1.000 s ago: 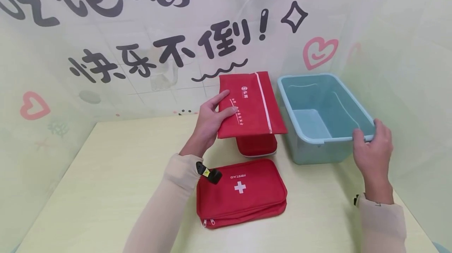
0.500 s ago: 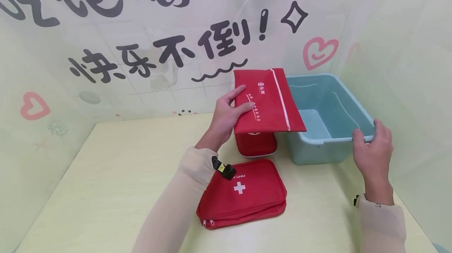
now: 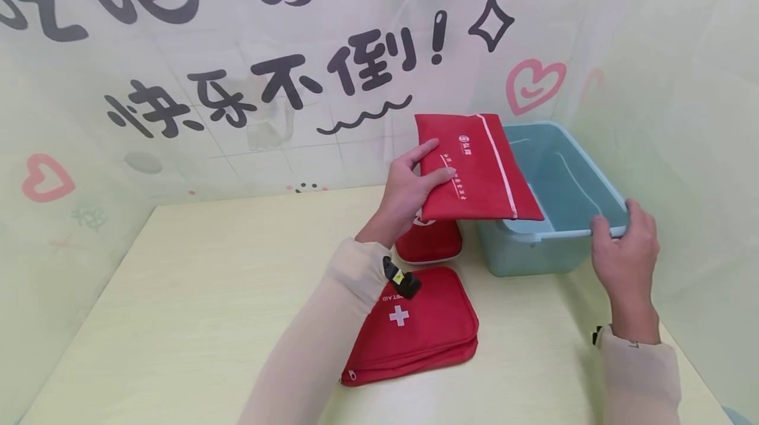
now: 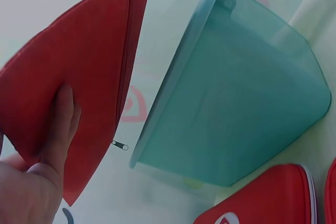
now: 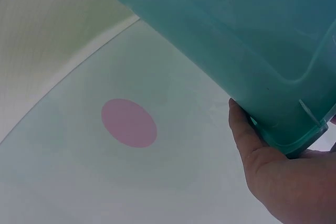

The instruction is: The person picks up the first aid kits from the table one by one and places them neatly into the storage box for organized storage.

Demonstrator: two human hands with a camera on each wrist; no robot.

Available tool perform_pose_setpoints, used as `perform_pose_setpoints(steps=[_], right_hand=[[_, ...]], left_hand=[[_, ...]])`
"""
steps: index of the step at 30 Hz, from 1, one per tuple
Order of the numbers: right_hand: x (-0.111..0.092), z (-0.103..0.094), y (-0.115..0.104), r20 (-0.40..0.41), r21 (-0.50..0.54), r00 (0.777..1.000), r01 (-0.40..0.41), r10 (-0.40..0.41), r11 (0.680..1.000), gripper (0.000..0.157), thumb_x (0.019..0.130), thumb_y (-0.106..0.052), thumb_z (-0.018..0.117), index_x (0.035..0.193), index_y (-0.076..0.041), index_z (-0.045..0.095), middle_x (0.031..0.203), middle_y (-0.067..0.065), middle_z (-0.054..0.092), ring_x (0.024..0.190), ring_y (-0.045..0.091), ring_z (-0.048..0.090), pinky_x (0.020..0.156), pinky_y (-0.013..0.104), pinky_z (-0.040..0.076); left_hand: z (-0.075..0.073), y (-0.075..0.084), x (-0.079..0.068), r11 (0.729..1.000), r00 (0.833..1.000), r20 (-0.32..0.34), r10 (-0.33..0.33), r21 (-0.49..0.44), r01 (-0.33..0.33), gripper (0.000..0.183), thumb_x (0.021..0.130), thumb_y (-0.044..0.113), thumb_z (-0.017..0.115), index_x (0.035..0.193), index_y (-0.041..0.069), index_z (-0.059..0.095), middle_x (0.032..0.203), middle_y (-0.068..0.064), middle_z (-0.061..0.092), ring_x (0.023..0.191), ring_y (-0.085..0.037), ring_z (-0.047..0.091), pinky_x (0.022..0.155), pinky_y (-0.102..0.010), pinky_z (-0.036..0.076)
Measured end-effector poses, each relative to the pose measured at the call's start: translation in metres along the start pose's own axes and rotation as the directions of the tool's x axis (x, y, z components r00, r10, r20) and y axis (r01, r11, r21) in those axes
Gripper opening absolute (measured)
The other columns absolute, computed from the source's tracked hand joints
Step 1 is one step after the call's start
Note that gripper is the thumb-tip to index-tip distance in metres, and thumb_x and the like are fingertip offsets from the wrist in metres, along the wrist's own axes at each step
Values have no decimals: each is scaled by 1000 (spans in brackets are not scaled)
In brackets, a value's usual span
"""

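My left hand pinches a flat red zippered pouch by its left side, thumb on top and fingers beneath. The pouch is held up in the air, its right part overlapping the near left rim of a blue-green plastic bin in the head view. White print and a pale zipper strip show on its upper face. From below, the left wrist view shows the pouch with a zipper pull dangling, apart from the bin. My right hand grips the bin's near right corner, fingers curled over the rim.
A red case with a white edge stands left of the bin, partly hidden by the pouch. Nearer me, a red first aid bag with a white cross lies on the pale table, partly under my left forearm. Printed sheeting encloses the back and sides.
My left hand has carried the red pouch rightward, from above the red case to over the bin's left rim. The right hand has stayed on the bin's corner. The head view has shifted slightly.
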State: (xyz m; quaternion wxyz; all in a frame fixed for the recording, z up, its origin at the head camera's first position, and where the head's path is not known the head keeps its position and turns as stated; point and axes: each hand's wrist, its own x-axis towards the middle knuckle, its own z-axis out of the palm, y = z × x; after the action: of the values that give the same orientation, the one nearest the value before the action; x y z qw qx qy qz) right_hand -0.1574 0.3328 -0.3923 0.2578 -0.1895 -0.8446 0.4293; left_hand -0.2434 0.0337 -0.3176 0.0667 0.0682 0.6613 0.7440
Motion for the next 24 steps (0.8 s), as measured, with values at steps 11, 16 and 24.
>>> perform_pose_setpoints(steps=[11,16,24], right_hand=[[1,-2,5,-19,48,1000,-19,20,999,54,101,-23,36,153,-7,38,146,20,43,126,35,40,110,52,32],[2,-2,6,-46,65,999,-1,4,998,53,102,-20,31,152,-4,39,147,21,44,127,37,40,115,52,29],[2,1,6,-61,70,998,-3,7,998,52,104,-20,27,152,-6,39,146,20,45,125,36,41,115,50,31]], left_hand=[[34,-9,6,997,999,-38,-30,70,33,72,83,17,81,146,29,51,132,1,53,111,-18,58,79,-32,59],[48,-10,10,993,998,-49,-44,105,49,72,82,17,81,146,28,51,131,1,53,110,-18,57,76,-30,59],[66,-14,15,987,998,-44,-35,158,42,73,82,17,81,147,26,50,129,1,54,109,-16,55,73,-28,59]])
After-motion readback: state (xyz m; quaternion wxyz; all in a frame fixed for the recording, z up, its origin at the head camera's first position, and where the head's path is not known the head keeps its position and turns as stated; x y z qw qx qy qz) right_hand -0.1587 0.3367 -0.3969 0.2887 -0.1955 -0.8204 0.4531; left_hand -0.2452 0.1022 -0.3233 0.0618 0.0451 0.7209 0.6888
